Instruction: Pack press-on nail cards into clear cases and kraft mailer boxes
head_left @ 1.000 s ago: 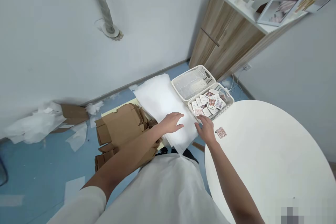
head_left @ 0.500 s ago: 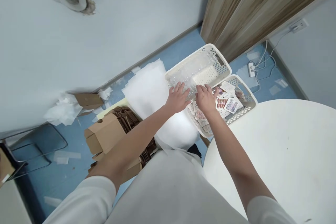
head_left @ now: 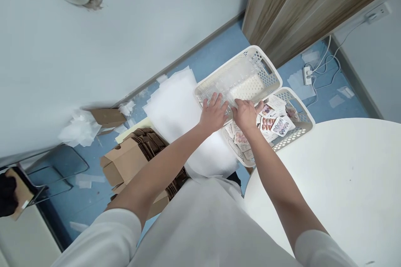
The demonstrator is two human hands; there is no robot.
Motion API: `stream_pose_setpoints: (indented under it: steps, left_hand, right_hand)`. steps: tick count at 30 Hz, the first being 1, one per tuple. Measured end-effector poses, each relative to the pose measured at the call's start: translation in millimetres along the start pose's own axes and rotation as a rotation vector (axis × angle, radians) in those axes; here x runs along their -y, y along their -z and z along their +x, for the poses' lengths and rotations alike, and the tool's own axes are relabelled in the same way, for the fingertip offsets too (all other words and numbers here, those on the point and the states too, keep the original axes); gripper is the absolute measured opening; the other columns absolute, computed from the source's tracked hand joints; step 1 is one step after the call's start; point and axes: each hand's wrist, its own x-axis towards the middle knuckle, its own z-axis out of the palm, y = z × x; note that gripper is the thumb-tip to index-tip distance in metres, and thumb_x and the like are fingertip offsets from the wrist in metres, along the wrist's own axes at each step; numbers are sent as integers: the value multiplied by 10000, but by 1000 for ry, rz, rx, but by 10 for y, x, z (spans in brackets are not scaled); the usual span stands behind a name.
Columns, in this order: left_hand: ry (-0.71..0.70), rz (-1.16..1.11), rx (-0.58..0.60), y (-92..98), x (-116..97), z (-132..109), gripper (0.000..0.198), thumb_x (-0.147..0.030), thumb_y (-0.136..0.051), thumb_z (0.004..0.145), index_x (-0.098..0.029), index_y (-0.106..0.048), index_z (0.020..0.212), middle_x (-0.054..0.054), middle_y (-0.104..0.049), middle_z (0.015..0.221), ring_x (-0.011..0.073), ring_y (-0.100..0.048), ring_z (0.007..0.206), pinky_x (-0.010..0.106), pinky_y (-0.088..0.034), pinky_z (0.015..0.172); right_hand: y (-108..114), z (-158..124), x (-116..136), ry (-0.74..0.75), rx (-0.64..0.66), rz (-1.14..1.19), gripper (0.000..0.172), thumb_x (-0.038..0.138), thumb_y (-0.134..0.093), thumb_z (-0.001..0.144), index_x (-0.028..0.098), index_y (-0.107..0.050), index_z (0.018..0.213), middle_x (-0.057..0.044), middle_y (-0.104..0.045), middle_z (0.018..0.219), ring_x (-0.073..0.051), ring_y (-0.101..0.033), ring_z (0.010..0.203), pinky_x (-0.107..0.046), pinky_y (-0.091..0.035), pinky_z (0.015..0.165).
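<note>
My left hand (head_left: 214, 113) lies with its fingers spread over the near left end of a cream plastic basket (head_left: 270, 84). Clear plastic packaging (head_left: 233, 76), thin and moulded, is in that basket, under and beyond my left fingertips. Close by on the right, my right hand (head_left: 245, 115) bends its fingers at the basket's near rim, the outermost finger apart. What its fingertips hold, if anything, is hidden. Below that hand stands a second cream basket (head_left: 301, 134), filled with printed cards (head_left: 268, 124) that carry small, coloured oval pieces.
White sheets (head_left: 175, 96) are stacked left of the baskets. Folded brown cardboard boxes (head_left: 127, 158) sit nearer on the left. A round white table (head_left: 338, 183) stands at the right. A power strip (head_left: 307, 75) with cables lies on the blue floor by the wooden cabinet (head_left: 282, 12).
The fingers of my right hand have bent more at the basket rim. My left hand stays nearly in place, fingers spread. The view has shifted slightly.
</note>
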Motion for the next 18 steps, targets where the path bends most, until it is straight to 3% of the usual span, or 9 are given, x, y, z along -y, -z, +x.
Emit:
stream_pose_setpoints:
  steps: [5,11,15,18]
  left_hand:
    - [-6,-66,23,-25,48,31,503,-397,-438,830,-200,-398,1292,127,-205,1453,321,-103,1340,548,-106,1023]
    - [29,-226,-42,90,38,-155,650,-447,-490,798,-161,-291,1347,151,-148,1464,319,-64,1346,547,-119,1022]
    - [-6,-532,-164,209,-1,-484,677,-395,-494,808,-136,-223,1372,167,-279,1415,284,-248,1304,459,-252,1011]
    - [-93,-826,-207,240,-33,-817,593,-356,-503,810,-149,-321,1335,144,-443,1310,236,-453,1160,355,-372,936]
  right_hand:
    - [69,-38,-13,-4,-27,87,284,261,-388,848,203,-552,1072,-91,-651,1007,-265,-546,968,-566,-34,970]
    - [382,-355,67,33,-133,213,355,309,-325,884,201,-511,1166,-100,-613,1126,-254,-542,1043,-520,-144,997]
    - [584,-777,155,81,-161,429,425,416,-329,878,197,-499,1200,-100,-606,1138,-241,-551,1039,-412,-351,928]
    - [630,-1205,231,76,-135,611,451,471,-349,862,216,-496,1204,-69,-653,1023,-213,-602,894,-361,-441,818]
